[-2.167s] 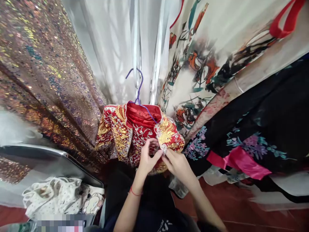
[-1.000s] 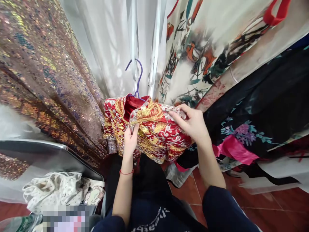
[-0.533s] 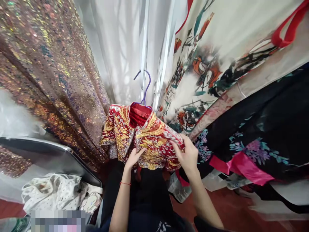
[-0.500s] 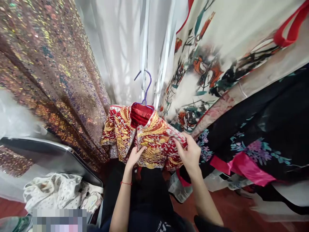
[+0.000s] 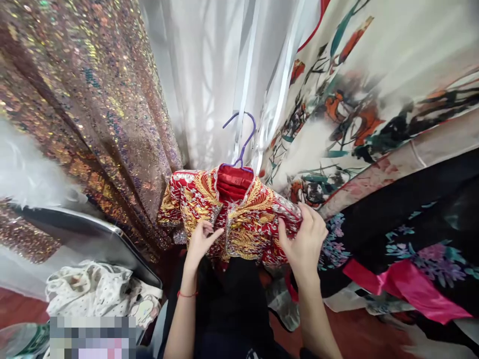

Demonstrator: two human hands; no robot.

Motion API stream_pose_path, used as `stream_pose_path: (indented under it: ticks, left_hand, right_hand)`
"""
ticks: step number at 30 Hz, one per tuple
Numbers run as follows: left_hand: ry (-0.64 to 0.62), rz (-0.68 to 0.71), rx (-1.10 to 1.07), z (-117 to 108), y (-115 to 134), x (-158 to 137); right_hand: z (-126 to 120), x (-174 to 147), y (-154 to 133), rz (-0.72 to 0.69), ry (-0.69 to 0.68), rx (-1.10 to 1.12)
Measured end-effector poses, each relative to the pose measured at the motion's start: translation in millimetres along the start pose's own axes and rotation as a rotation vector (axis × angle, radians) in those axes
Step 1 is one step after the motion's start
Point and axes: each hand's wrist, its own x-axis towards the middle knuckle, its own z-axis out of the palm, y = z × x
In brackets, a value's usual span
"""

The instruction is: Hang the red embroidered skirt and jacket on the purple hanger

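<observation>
A short red jacket [image 5: 247, 214] with gold and silver embroidery hangs on a purple hanger [image 5: 249, 137], its collar at the top and its front facing me. My left hand [image 5: 200, 244] is at the front panel near the opening, thumb and fingers apart. At the jacket's right shoulder and sleeve, my right hand [image 5: 305, 239] has its fingers over the top and its thumb on the front, with the cloth between them. Both hands partly cover the lower jacket.
A sequined garment [image 5: 123, 99] hangs on the left and a white sheer curtain [image 5: 202, 75] behind. On the right are a floral cream garment [image 5: 337, 119] and a black one with a pink sash [image 5: 407, 286]. Spotted white cloth [image 5: 86, 289] lies by a dark chair back [image 5: 93, 232] at lower left.
My left thumb and fingers have come apart at the front panel and the hand has moved slightly left. My right hand stays at the sleeve. The view has shifted left.
</observation>
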Motion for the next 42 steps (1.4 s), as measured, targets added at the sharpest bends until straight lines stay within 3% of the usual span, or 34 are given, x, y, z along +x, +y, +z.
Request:
stream_pose_path:
  ticks: [2, 4, 7, 10, 13, 16, 20, 22, 25, 28, 30, 35, 38, 42]
  left_hand:
    - [0.312, 0.119, 0.165, -3, 11, 1]
    - [0.544, 0.237, 0.347, 6, 18, 5]
    - [0.613, 0.332, 0.521, 31, 8, 15]
    - [0.694, 0.285, 0.532, 43, -19, 23]
    - [0.785, 0.236, 0.497, 30, -42, 20]
    - [0.832, 0.195, 0.437, -1, -47, 7]
    - [0.764, 0.217, 0.391, -48, -28, -17]
    - [0.754, 0.261, 0.373, -57, -11, -30]
    - [0.69, 0.362, 0.377, -38, 13, -51]
    - [0.403, 0.396, 0.357, 2, 34, -69]
    - [0.28, 0.366, 0.333, 22, 46, -77]
    - [0.152, 0.356, 0.408, 43, 68, -75]
    - [0.116, 0.312, 0.423, 51, 58, -56]
    - [0.075, 0.175, 0.218, 52, 18, -22]
  right_hand:
    - [-1, 3, -18, -0.132, 0.087, 0.087]
    - [2, 10, -44, -0.28, 0.113, 0.219]
    - [20, 27, -88, -0.389, 0.018, 0.268]
    - [41, 45, -123, -0.303, -0.197, 0.13]
    - [52, 59, -141, -0.307, -0.39, 0.315]
    - [51, 71, -150, -0.248, -0.433, 0.68]
    - [46, 85, -158, -0.129, -0.468, 0.94]
    - [43, 90, -159, -0.108, -0.433, 1.001]
    - [36, 95, -150, -0.086, -0.316, 1.051]
    - [23, 100, -130, -0.125, -0.333, 0.984]
    - [11, 102, -117, -0.167, -0.355, 0.915]
    - [-4, 106, -97, -0.169, -0.046, 0.81]
    - [15, 104, -83, -0.237, 0.003, 0.636]
    - [51, 96, -53, -0.506, 0.009, 0.255]
